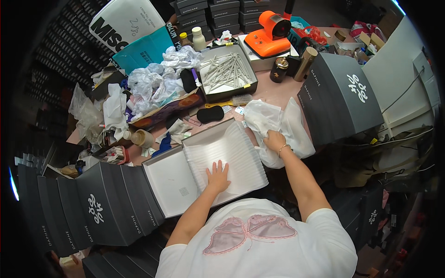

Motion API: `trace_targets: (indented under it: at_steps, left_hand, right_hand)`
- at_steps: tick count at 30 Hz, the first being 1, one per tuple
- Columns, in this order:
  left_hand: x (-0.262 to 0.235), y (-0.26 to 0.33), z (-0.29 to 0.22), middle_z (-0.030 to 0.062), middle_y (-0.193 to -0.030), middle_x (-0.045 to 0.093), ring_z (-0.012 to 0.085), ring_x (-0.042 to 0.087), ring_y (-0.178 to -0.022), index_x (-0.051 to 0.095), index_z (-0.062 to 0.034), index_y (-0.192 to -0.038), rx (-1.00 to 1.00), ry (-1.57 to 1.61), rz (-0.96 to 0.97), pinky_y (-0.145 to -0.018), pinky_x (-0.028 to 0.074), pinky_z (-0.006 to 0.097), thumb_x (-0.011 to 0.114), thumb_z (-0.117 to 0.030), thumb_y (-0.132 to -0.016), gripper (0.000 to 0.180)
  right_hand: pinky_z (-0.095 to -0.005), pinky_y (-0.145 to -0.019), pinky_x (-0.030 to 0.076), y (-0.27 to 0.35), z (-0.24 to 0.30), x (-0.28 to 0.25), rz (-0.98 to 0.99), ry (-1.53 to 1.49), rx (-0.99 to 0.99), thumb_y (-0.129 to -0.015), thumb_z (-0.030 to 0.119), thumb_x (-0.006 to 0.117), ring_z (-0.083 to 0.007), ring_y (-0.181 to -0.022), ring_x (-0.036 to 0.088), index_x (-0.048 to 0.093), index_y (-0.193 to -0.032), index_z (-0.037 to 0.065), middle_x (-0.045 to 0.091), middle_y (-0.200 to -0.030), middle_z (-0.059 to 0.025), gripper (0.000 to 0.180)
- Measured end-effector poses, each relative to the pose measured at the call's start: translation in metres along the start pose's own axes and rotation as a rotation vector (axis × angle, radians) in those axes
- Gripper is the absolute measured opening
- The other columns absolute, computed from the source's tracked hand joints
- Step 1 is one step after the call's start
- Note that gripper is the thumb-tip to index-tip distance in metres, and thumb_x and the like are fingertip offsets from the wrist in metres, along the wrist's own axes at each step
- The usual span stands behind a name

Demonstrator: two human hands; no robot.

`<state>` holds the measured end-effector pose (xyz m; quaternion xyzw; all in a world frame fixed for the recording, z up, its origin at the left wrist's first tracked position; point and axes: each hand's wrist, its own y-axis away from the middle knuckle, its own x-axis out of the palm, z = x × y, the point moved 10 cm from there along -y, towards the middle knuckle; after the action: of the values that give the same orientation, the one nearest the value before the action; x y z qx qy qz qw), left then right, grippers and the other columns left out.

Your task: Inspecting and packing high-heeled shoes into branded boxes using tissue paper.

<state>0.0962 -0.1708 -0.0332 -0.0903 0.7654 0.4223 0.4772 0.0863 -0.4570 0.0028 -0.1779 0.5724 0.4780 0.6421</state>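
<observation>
Packing stockroom: stacked grey boxes (225, 18), open lined box (204, 135), cluttered pink worktable (266, 85).

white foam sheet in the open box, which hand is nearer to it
Left. The left hand rests on the white foam sheet; the right hand is off to the sheet's right, on the white plastic bag.

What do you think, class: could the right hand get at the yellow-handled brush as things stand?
Probably yes: the yellow-handled brush lies uncovered, just beyond the white bag that the right hand is touching.
</observation>
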Motion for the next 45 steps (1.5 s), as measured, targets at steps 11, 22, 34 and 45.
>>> trace_targets:
  at_steps: [11, 22, 34, 45]
  left_hand:
    - [-0.102, 0.042, -0.023, 0.0173, -0.146, 0.035, 0.0303, 0.031, -0.138, 0.031, -0.0077, -0.146, 0.192, 1.513, -0.325, -0.111, 0.027, 0.040, 0.057, -0.045, -0.093, 0.070]
    - [-0.099, 0.096, 0.023, 0.0089, -0.135, 0.050, 0.0265, 0.051, -0.122, 0.037, -0.0107, -0.142, 0.105, 2.495, -0.390, -0.103, 0.041, 0.043, 0.065, -0.062, -0.078, 0.086]
    - [0.004, 0.113, 0.095, 0.0108, -0.118, 0.061, 0.0220, 0.060, -0.108, 0.046, -0.0008, -0.133, -0.048, 2.497, -0.162, -0.094, 0.049, 0.038, 0.059, -0.029, -0.090, 0.054]
    - [-0.026, 0.119, 0.094, 0.0131, -0.113, 0.063, 0.0182, 0.065, -0.090, 0.057, 0.0039, -0.123, -0.141, 1.776, -0.376, -0.076, 0.052, 0.028, 0.062, -0.007, -0.086, 0.040]
  right_hand:
    - [-0.0336, -0.065, 0.047, 0.071, 0.062, -0.208, -0.190, -0.858, -0.341, -0.082, 0.010, 0.052, -0.0208, -0.068, 0.060, 0.060, -0.103, -0.003, 0.064, -0.080, -0.0143, 0.026]
    - [-0.0338, -0.058, 0.045, 0.152, 0.219, -0.148, -0.392, -0.630, -0.825, -0.081, 0.005, 0.064, -0.0275, -0.066, 0.054, 0.056, -0.087, 0.003, 0.052, -0.076, -0.0107, 0.010]
    - [-0.0352, -0.074, 0.052, 0.113, 0.159, -0.016, 0.454, -0.569, -0.571, -0.089, 0.015, 0.056, -0.0278, -0.084, 0.065, 0.062, -0.110, 0.002, 0.067, -0.099, -0.0138, 0.025]
    - [-0.0447, -0.098, 0.040, 0.033, 0.187, 0.048, 0.352, 0.376, -0.667, -0.082, 0.012, 0.059, -0.0348, -0.121, 0.049, 0.057, -0.126, 0.008, 0.044, -0.138, -0.0196, 0.044]
